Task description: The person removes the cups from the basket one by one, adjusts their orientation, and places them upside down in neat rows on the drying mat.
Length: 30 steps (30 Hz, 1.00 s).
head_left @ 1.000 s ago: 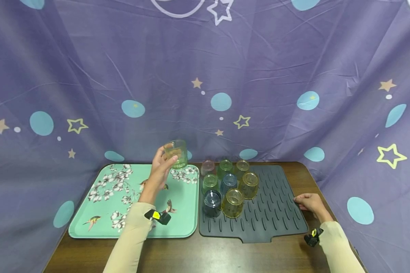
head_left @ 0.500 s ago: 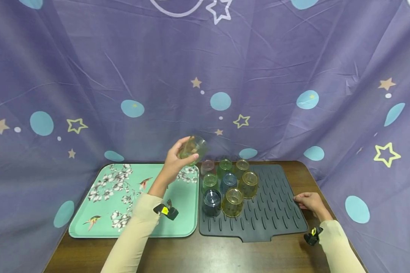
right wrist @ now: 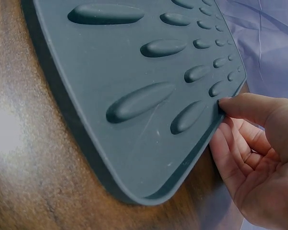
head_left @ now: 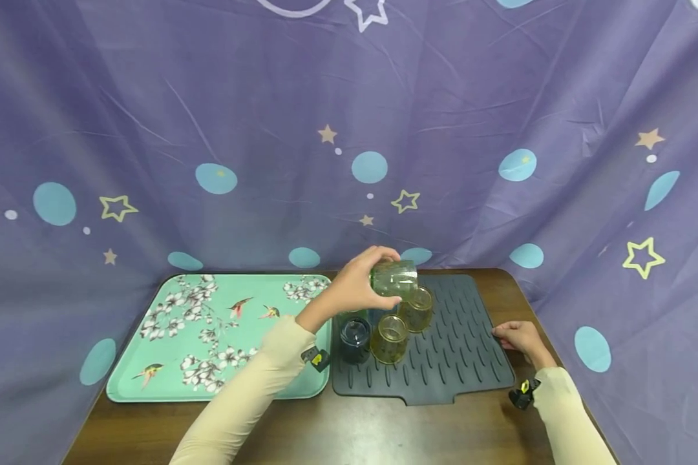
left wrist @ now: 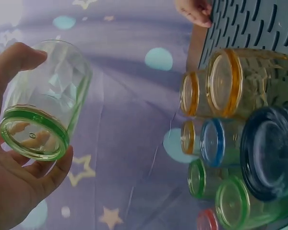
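My left hand holds a green-tinted glass in the air above the glasses at the mat's back left. The glass is tipped onto its side, its base toward the palm. In the left wrist view, thumb and fingers wrap this glass near its green base. Upside-down glasses stand on the dark ribbed drying mat, among them a dark blue glass and a yellow glass. At the mat's right edge, my right hand pinches the rim between thumb and fingers.
A mint tray with flowers and birds lies left of the mat on the wooden table. A patterned purple curtain hangs close behind. Beside the dark blue glass, the left wrist view shows a blue glass and a green-rimmed glass.
My left hand has carried the green glass rightward from above the tray to above the mat, tipping it from upright onto its side. My right hand keeps its hold on the mat edge.
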Each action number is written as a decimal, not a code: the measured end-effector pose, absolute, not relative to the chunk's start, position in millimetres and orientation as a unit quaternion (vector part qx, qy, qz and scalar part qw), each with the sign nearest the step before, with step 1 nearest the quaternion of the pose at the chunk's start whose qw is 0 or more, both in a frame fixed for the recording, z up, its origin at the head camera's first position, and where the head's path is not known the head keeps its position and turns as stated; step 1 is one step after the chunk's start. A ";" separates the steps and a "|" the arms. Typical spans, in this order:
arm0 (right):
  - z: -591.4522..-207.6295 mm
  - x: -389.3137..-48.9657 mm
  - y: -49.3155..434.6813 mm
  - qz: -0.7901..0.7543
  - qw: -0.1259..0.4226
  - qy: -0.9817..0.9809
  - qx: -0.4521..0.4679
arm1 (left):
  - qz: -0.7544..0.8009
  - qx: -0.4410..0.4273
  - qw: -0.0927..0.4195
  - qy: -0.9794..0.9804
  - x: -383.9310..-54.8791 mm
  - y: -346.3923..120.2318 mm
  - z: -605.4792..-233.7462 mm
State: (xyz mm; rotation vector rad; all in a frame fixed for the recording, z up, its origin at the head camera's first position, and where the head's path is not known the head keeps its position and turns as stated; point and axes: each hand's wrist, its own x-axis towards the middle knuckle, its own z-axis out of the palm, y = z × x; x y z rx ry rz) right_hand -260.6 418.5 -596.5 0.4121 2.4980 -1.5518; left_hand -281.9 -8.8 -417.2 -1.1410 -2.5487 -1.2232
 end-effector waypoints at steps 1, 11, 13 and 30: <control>-596.6 -261.4 417.9 -0.524 0.086 0.836 0.140 | -0.388 -0.382 0.045 -0.838 -280.8 -4.1 -417.0; -596.9 -261.7 417.6 -0.527 0.087 0.834 0.140 | -0.226 -0.431 -0.024 -0.873 -272.9 41.0 -426.5; -595.7 -261.1 417.1 -0.528 0.088 0.833 0.141 | -0.181 -0.435 -0.035 -0.881 -272.2 50.1 -431.0; -596.3 -261.4 417.6 -0.522 0.091 0.834 0.153 | 0.106 -0.425 -0.057 -0.897 -262.3 119.4 -470.1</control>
